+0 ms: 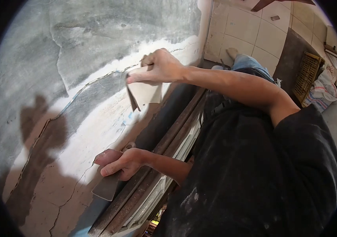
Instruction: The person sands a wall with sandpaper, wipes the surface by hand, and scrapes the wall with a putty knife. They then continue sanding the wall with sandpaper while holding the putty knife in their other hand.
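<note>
My right hand [160,68] pinches a folded beige sheet [150,91] against the wall, close to a long crack [73,96]. The sheet hangs below the fingers, and its inner side looks brown. Lower down, my left hand [128,165] is closed around a flat grey-brown plate [107,186]. A dull red, blunt-ended part [107,157] shows above the left thumb; whether it belongs to the plate I cannot tell. Around both hands the wall [109,108] is grey with white patches. A thinner crack [72,193] runs below the left hand.
Dark brown wooden bars [152,162] of a frame run beside the wall, under the left forearm. At the upper right are floor tiles [243,23], a yellow-brown plastic crate [307,77] and a striped woven sack [324,89]. Shadows of an arm fall on the wall.
</note>
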The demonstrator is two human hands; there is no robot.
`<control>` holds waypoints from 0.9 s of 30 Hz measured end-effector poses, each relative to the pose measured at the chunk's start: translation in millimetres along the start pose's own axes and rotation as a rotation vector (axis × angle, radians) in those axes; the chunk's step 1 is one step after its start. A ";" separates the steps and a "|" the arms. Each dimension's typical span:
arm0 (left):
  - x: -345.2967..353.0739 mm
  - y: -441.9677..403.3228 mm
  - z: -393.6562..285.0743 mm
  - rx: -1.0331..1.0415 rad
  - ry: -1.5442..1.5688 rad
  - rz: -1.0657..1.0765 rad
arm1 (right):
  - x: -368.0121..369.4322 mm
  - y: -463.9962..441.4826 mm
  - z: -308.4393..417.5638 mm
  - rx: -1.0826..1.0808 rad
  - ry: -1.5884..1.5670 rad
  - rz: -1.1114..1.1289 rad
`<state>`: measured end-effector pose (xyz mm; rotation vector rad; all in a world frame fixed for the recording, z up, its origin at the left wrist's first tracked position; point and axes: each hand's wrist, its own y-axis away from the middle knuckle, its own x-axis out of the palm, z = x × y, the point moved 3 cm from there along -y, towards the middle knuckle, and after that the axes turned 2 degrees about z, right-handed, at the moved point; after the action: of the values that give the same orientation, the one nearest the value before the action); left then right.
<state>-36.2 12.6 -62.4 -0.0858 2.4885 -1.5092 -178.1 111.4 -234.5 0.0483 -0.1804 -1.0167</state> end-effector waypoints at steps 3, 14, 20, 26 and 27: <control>0.9 -0.3 -0.4 0.017 -0.018 -0.023 | -1.5 3.1 -13.0 -0.110 0.001 -0.097; 0.3 -1.2 -0.1 -0.021 -0.036 -0.012 | -8.6 -5.0 -22.0 -0.156 0.127 -0.117; -1.6 2.5 -5.6 -0.080 -0.052 0.008 | 6.1 -0.1 21.4 -0.181 0.068 -0.054; 3.0 1.2 -4.7 -0.072 0.005 -0.076 | -1.8 1.0 -6.7 -0.228 0.060 -0.126; 0.7 0.2 -3.8 -0.057 -0.020 -0.056 | -2.7 1.0 -10.0 -0.191 0.088 -0.073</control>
<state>-37.7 15.9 -61.0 -0.1814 2.5335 -1.4514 -176.9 113.7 -244.6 -0.0747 -0.0003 -1.0981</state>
